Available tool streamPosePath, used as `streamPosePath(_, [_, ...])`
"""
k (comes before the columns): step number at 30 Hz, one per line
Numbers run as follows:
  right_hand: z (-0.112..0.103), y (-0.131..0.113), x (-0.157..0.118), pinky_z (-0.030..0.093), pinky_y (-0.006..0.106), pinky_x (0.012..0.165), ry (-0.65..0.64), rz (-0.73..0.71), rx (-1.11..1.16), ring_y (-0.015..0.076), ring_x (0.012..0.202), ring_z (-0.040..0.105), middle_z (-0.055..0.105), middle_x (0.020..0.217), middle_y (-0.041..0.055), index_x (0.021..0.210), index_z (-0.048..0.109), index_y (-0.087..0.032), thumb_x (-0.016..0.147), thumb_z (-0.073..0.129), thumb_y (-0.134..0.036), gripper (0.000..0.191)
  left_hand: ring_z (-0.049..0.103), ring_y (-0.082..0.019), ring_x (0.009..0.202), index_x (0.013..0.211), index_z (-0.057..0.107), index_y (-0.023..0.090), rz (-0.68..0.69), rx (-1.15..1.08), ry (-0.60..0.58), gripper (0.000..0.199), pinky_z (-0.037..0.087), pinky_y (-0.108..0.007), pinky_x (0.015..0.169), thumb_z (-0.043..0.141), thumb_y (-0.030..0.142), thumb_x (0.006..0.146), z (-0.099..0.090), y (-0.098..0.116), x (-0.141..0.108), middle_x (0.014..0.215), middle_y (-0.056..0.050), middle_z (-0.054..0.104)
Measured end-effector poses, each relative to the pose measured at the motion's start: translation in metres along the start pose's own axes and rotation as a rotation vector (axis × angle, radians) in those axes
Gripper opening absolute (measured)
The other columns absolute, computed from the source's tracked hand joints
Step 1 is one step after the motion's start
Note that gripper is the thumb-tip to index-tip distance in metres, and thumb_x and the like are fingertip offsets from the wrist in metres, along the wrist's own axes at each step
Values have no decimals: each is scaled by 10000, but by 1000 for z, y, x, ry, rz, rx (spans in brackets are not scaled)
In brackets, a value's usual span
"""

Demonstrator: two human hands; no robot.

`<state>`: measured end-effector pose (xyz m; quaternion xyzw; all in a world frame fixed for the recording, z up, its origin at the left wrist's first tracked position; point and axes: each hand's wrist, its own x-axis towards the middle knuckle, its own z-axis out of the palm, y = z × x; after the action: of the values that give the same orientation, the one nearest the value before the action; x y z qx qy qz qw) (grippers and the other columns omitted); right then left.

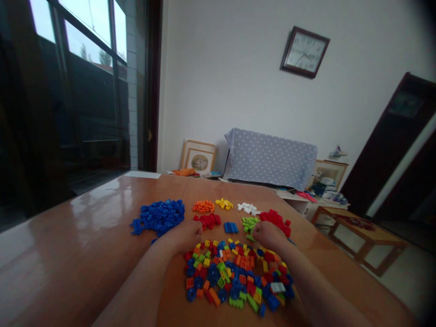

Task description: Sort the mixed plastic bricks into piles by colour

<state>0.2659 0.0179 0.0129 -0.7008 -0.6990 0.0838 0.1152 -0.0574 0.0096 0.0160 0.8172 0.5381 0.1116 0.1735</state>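
Observation:
A mixed heap of toy building bricks (235,277) in many colours, with blue wheel-like pieces among them, lies on the table between my forearms. At the heap's far left edge my left hand (188,235) is closed, close to a small pile of red bricks (208,221); whatever it holds is hidden. My right hand (270,234) is curled closed beside the green bricks (250,223), in front of a larger red pile (276,220). Its fingers hide anything in them. Blue bricks (230,227) stand side by side midway between both hands.
Sorted piles sit farther back: blue pieces (161,215), orange bricks (203,206), yellow bricks (224,204) and white bricks (248,208). The glossy wooden table (85,236) extends left. Beyond it are a cloth-covered object (270,156) and a low wooden stool (364,229).

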Motion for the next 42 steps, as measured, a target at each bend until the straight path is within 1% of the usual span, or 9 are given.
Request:
streamPosePath(5, [2, 10, 4, 238, 233, 533, 22, -12, 75, 123, 565, 479, 571, 584, 6, 635, 615, -162, 824, 501, -196, 224, 604, -158, 739, 822, 619, 185, -11, 5, -12, 128, 331, -228, 562, 508, 165, 760, -1, 2, 0, 830, -36, 683])
streamPosePath(10, [19, 5, 6, 300, 196, 544, -24, -83, 179, 116, 631, 534, 649, 703, -10, 808, 670, -158, 807, 484, -175, 186, 606, -165, 752, 837, 623, 194, 7, 6, 0, 137, 337, -232, 569, 497, 196, 783, 1, 1, 2, 834, -35, 680])
streamPosePath(14, [28, 6, 7, 307, 190, 535, -52, -76, 213, 105, 580, 520, 639, 657, -24, 832, 683, -158, 790, 478, -155, 209, 604, -166, 752, 829, 620, 198, 4, 24, 11, 146, 333, -234, 568, 485, 176, 778, 1, 0, 3, 826, -32, 675])
streamPosePath(19, [25, 10, 8, 302, 199, 536, -33, -86, 218, 117, 600, 514, 611, 637, -18, 795, 672, -148, 797, 489, -172, 184, 605, -165, 745, 822, 610, 198, -20, 16, -6, 132, 332, -230, 563, 492, 164, 774, 0, 3, 1, 813, -27, 674])
streamPosePath(23, [19, 5, 4, 311, 200, 552, -17, -115, 215, 125, 636, 523, 614, 670, -14, 804, 660, -149, 781, 492, -164, 170, 605, -165, 746, 814, 610, 196, -9, 13, -9, 120, 338, -230, 568, 501, 167, 774, 0, 3, 0, 817, -29, 675])
streamPosePath(28, [13, -23, -9, 319, 198, 569, -46, -227, 233, 132, 684, 550, 633, 711, -12, 787, 659, -164, 777, 516, -182, 144, 601, -153, 727, 838, 633, 192, -16, -4, -14, 136, 327, -226, 558, 511, 175, 780, 1, 0, -1, 821, -29, 680])
streamPosePath(35, [19, -90, -43, 331, 199, 578, -157, -473, 207, 125, 672, 563, 678, 753, -12, 861, 684, -191, 813, 507, -207, 184, 610, -179, 747, 820, 642, 198, 7, 38, 10, 149, 323, -246, 557, 505, 168, 770, 3, -1, -1, 822, -45, 692])
streamPosePath(39, [28, -122, -52, 324, 206, 573, -184, -531, 137, 137, 702, 594, 711, 803, -2, 878, 707, -209, 813, 519, -226, 199, 615, -182, 753, 839, 658, 197, -1, 35, 15, 162, 338, -249, 569, 508, 179, 779, 2, 0, -2, 857, -57, 704])
streamPosePath(42, [32, -132, -49, 326, 219, 589, -210, -540, 40, 157, 767, 633, 743, 901, 14, 929, 737, -225, 780, 534, -190, 254, 623, -185, 757, 834, 664, 192, 3, 24, 20, 166, 340, -253, 565, 509, 179, 777, 2, 0, -2, 853, -64, 706])
